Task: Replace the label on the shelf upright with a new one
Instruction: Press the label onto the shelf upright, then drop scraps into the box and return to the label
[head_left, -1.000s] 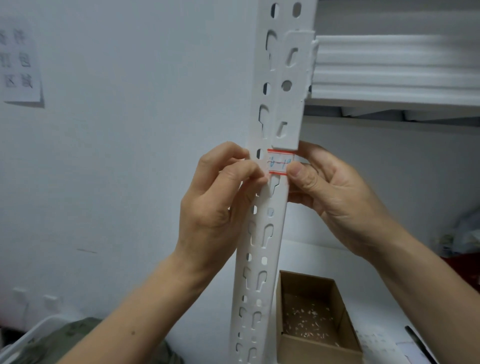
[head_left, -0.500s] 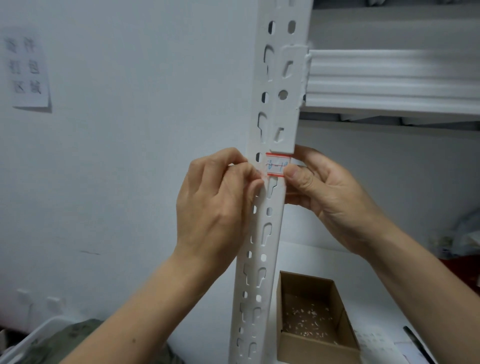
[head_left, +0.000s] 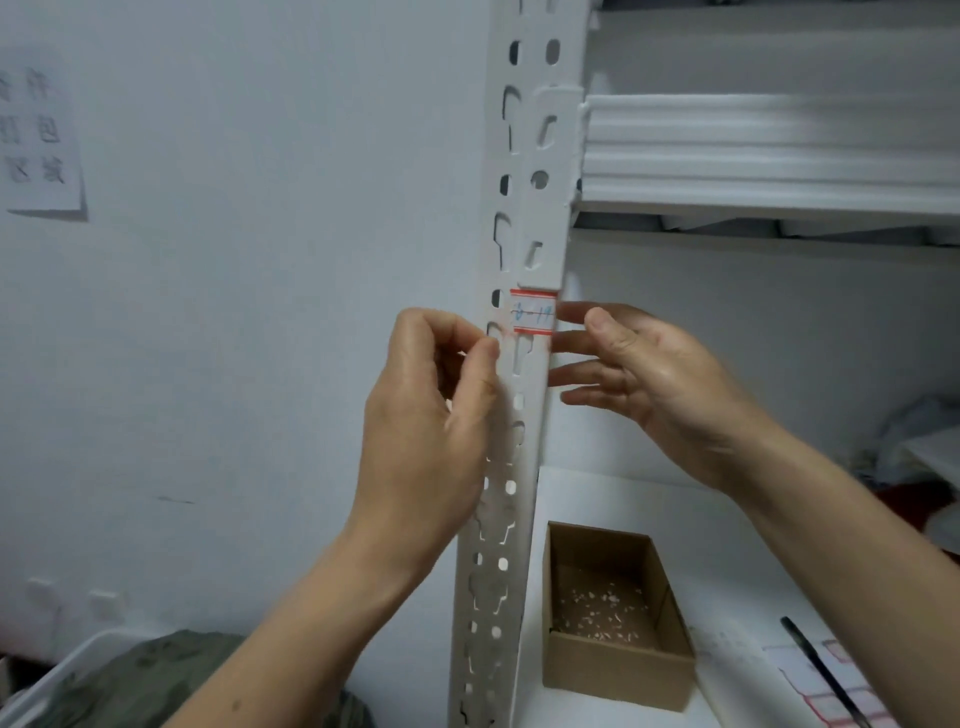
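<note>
A white perforated shelf upright (head_left: 519, 467) runs down the middle of the head view. Across its front, at mid height, is stuck a small white label (head_left: 533, 318) with red stripes and blue handwriting. My left hand (head_left: 426, 415) is at the upright's left edge, just below the label. Its fingers are curled, and the thumb tip meets the forefinger against the metal. Whether anything lies between them is not visible. My right hand (head_left: 649, 379) is to the right of the upright with its fingers straight and spread. Its fingertips reach behind the post, and its thumb is off the label.
A white shelf beam (head_left: 753, 156) joins the upright at upper right. On the lower shelf are an open cardboard box (head_left: 618, 660) holding white paper bits, a sheet of red-edged labels (head_left: 841, 696) and a dark pen (head_left: 815, 665). A white bin with green cloth (head_left: 150, 680) is at bottom left. A paper note (head_left: 39, 140) hangs on the wall.
My right hand has let go of the label and opened, drawing back to the right. My left hand has slid slightly down and left, so the whole label now shows.
</note>
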